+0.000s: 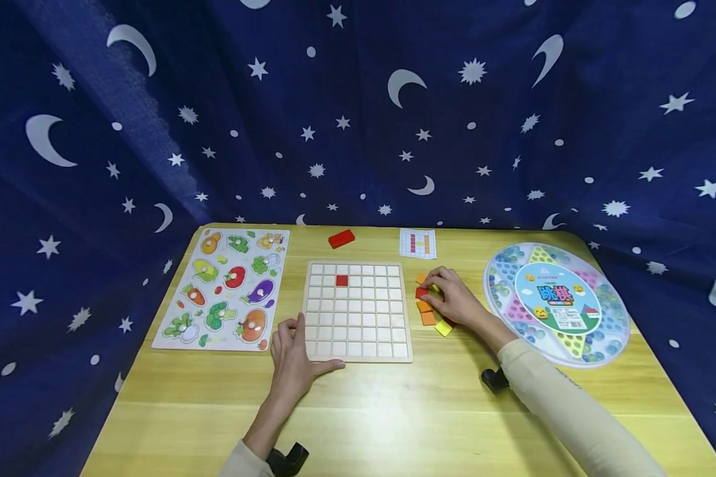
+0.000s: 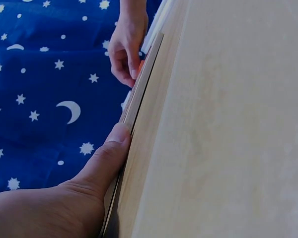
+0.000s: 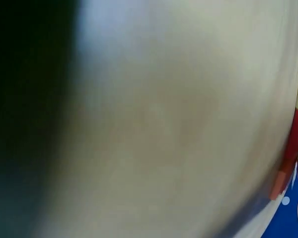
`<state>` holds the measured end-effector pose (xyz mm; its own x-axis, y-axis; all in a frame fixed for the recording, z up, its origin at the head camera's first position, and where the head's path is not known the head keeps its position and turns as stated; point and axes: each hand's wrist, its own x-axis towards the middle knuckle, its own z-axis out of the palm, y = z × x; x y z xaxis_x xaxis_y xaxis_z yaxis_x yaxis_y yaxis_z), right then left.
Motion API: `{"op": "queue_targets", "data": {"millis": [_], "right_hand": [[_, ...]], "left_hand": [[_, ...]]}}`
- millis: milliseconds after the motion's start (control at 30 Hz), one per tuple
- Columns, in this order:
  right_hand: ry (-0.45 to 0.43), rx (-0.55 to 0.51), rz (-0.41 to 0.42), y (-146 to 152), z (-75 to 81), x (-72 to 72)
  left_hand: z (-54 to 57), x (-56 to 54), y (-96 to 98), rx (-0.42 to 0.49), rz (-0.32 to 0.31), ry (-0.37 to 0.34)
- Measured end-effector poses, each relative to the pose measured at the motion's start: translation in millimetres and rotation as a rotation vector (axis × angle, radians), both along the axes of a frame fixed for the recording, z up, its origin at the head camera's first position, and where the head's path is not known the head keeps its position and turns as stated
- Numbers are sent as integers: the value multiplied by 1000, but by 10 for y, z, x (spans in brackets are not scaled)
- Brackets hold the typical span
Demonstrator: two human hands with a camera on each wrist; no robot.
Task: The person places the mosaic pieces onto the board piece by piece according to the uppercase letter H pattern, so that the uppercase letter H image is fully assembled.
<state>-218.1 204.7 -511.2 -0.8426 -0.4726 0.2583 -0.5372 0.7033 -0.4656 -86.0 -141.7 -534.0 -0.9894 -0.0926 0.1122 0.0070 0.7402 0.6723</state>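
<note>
A square wooden grid board (image 1: 358, 358) lies flat in the middle of the table, with one red tile (image 1: 342, 281) in a cell of its second row. My left hand (image 1: 291, 363) rests at the board's near left corner, index finger along the left edge and thumb along the front edge. To the right of the board, my right hand (image 1: 453, 299) reaches down over a small pile of coloured tiles. Its thumb and index finger pinch a red tile (image 1: 421, 292) there. Orange tiles (image 1: 427, 318) and a yellow tile (image 1: 443, 328) lie around the fingers; the palm hides others.
A vegetable puzzle board (image 1: 221, 291) lies on the left. Behind the grid board are a red block (image 1: 341, 239) and a small pattern card (image 1: 417, 244). A round Chinese checkers box (image 1: 557, 305) sits to the right, beside my right forearm. A starry curtain (image 1: 358, 132) hangs behind.
</note>
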Motion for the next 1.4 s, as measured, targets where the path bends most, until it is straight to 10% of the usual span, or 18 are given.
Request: {"op": "queue_targets", "data": {"millis": [1400], "right_hand": [[-9, -61, -5, -21, 34, -57]], "left_hand": [[-34, -5, 12, -15, 8, 24]]}}
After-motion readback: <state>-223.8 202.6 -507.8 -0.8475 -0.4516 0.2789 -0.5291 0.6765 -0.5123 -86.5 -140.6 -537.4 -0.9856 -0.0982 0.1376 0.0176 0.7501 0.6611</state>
